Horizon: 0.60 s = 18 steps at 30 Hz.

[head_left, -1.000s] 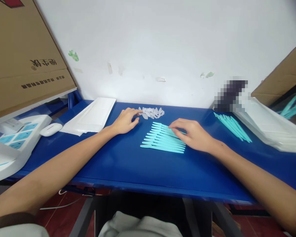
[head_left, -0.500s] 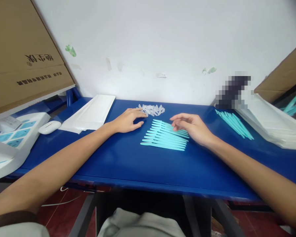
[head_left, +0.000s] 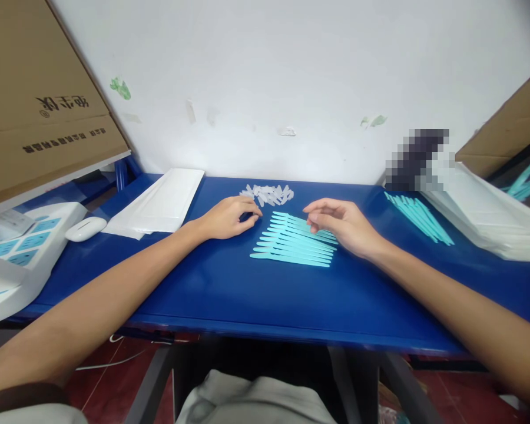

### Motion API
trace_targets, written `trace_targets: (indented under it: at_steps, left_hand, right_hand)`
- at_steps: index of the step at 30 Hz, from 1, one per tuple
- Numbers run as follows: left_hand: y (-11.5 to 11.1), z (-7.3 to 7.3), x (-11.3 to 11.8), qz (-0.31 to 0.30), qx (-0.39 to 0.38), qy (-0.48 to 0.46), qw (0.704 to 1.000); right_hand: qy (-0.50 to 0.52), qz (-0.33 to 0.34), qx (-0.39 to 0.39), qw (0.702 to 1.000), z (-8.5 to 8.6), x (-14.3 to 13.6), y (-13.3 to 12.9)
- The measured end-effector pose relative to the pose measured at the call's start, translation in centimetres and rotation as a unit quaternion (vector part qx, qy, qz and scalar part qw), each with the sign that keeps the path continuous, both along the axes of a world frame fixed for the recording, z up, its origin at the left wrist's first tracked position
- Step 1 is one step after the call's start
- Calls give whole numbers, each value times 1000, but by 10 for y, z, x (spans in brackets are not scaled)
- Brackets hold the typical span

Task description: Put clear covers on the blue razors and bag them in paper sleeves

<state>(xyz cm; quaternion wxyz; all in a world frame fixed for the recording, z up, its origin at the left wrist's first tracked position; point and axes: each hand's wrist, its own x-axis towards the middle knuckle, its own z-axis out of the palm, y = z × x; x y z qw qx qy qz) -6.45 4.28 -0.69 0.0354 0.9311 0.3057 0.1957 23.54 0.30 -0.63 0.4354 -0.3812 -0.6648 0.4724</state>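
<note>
Several turquoise sticks (head_left: 295,246) lie in a fanned row on the blue table (head_left: 229,294). Behind them is a small pile of translucent whitish pieces (head_left: 274,195). My left hand (head_left: 232,218) rests at the pile's left edge, fingers curled and thumb drawn near the index finger; whether a piece is between them is too small to tell. Over the right end of the row hovers my right hand (head_left: 340,224), its fingers bent and the thumb close to them, with nothing visible held.
White sheets (head_left: 165,200) and a white oval case (head_left: 85,229) lie left, beside a power strip (head_left: 35,247). More turquoise sticks (head_left: 419,217) and stacked white packets (head_left: 490,218) are right. Cardboard boxes (head_left: 48,70) flank the table.
The fingers of my left hand have drawn in and the thumb has come closer to the index finger. My right hand has hardly moved. The view has shifted slightly.
</note>
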Motion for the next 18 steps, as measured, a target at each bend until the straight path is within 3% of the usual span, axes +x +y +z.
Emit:
trace_targets:
  at_steps: [18]
  left_hand:
    - [4,-3,-3,-8,9,-12,1000]
  right_hand:
    - [-32,39,27,998,7,-2,-6]
